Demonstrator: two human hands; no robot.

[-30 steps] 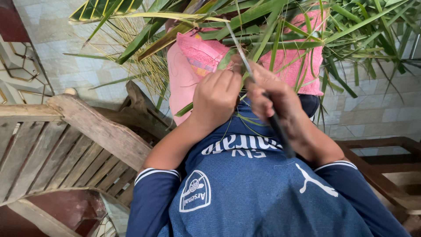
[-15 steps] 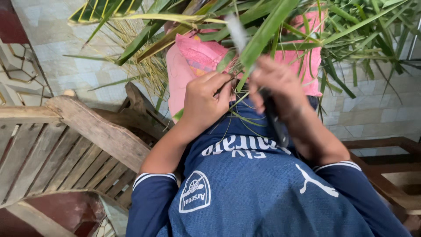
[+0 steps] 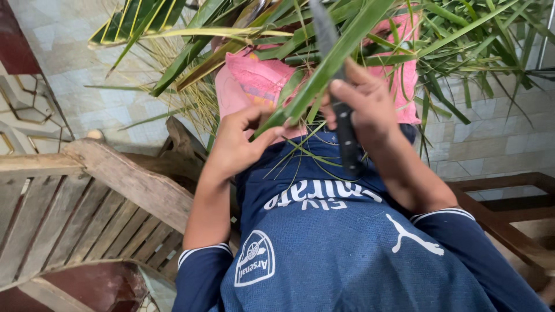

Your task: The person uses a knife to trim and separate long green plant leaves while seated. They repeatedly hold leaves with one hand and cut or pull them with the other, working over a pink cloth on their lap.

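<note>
From my remote seat I see the left hand [image 3: 240,141] closed in a pinch on the base of the long green palm leaf [image 3: 329,66], thumb and fingertips clamped where the leaf narrows, just above the chest of the blue jersey [image 3: 347,242]. The right hand [image 3: 364,110] is wrapped in a full fist round the dark handle of the knife [image 3: 338,98], whose grey blade runs up along the leaf's upper side, touching it. Compared with half a second ago, the leaf has swung up and now slants steeply from the left hand toward the top edge, and the knife has risen with it; the hands sit further apart than before. The pink cloth [image 3: 260,81] lies behind the leaf, under a heap of loose green fronds [image 3: 462,52]. The wooden bench [image 3: 87,196] stands left of the jersey, unchanged.
</note>
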